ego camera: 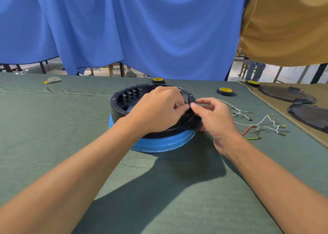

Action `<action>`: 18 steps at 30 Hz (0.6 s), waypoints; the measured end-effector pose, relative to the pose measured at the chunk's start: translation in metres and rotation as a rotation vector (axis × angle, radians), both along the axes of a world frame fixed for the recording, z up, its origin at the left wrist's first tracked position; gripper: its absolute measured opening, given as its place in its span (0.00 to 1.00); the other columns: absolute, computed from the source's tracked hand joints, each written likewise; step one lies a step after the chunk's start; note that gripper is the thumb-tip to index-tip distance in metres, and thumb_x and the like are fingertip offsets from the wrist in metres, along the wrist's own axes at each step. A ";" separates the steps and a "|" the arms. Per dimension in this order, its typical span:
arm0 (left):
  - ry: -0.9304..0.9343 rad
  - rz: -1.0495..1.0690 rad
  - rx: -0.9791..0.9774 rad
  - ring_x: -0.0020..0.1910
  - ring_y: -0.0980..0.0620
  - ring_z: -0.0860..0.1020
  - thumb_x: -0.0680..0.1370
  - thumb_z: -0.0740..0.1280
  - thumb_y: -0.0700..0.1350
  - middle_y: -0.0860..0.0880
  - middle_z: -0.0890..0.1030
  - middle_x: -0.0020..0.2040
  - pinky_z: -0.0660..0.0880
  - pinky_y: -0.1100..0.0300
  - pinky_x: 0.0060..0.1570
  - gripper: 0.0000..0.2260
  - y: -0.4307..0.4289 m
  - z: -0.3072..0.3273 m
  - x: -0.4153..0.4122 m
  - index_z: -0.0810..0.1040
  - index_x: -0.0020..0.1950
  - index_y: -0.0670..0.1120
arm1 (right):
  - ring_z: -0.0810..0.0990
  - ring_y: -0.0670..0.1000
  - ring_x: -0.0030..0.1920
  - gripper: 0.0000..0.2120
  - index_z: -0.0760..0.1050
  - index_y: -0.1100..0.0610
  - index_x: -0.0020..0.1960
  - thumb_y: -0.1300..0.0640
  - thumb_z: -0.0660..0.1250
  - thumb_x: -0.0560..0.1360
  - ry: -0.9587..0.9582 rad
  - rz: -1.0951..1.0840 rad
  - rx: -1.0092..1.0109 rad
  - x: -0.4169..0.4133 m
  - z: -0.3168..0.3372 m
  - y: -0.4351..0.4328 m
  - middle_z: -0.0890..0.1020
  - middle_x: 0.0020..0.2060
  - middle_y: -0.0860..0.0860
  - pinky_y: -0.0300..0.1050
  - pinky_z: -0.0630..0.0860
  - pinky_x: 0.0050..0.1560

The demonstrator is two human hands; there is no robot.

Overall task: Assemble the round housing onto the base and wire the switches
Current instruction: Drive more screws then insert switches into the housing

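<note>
My left hand point(159, 109) and right hand point(214, 117) pinch a black piece point(193, 122), possibly a gasket, at housing point(116, 107) rim. Risk: sideways pull could shift housing off base point(159, 144).

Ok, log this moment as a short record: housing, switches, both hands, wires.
housing: black round housing seated on blue base
switches: row inside the housing's far wall
left hand: pinches a black part at the housing's near-right rim
right hand: pinches the same black part
wires: loose on green cloth, right of housing
</note>
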State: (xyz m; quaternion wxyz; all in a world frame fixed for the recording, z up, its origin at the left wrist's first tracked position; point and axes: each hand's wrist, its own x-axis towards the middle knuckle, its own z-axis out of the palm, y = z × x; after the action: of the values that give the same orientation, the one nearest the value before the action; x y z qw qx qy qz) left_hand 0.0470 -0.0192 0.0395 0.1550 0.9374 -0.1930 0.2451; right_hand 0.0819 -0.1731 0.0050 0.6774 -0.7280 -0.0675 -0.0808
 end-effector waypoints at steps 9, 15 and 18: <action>-0.515 0.134 0.374 0.36 0.46 0.77 0.81 0.61 0.48 0.48 0.80 0.38 0.73 0.50 0.36 0.16 -0.010 -0.026 -0.017 0.83 0.39 0.44 | 0.83 0.55 0.48 0.11 0.77 0.52 0.50 0.57 0.75 0.70 0.008 -0.005 0.036 0.000 0.001 0.002 0.82 0.47 0.55 0.61 0.80 0.51; -0.794 0.140 0.274 0.35 0.46 0.79 0.79 0.67 0.44 0.48 0.82 0.40 0.74 0.52 0.34 0.10 -0.013 -0.044 -0.017 0.83 0.40 0.42 | 0.81 0.48 0.44 0.07 0.76 0.48 0.48 0.52 0.72 0.73 -0.113 -0.049 -0.159 -0.004 -0.001 -0.002 0.80 0.43 0.45 0.54 0.81 0.48; -0.798 0.146 0.233 0.35 0.47 0.79 0.77 0.69 0.41 0.47 0.83 0.40 0.73 0.53 0.34 0.08 -0.018 -0.048 -0.014 0.83 0.39 0.41 | 0.80 0.48 0.42 0.10 0.76 0.49 0.50 0.54 0.74 0.72 -0.070 -0.020 -0.121 -0.003 0.002 -0.003 0.79 0.43 0.47 0.46 0.77 0.40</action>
State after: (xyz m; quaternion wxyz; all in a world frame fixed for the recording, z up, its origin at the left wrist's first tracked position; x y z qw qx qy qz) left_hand 0.0329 -0.0369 -0.0082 -0.0568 0.7915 -0.1973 0.5756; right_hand 0.0788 -0.1763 0.0074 0.6284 -0.7651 -0.0888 -0.1086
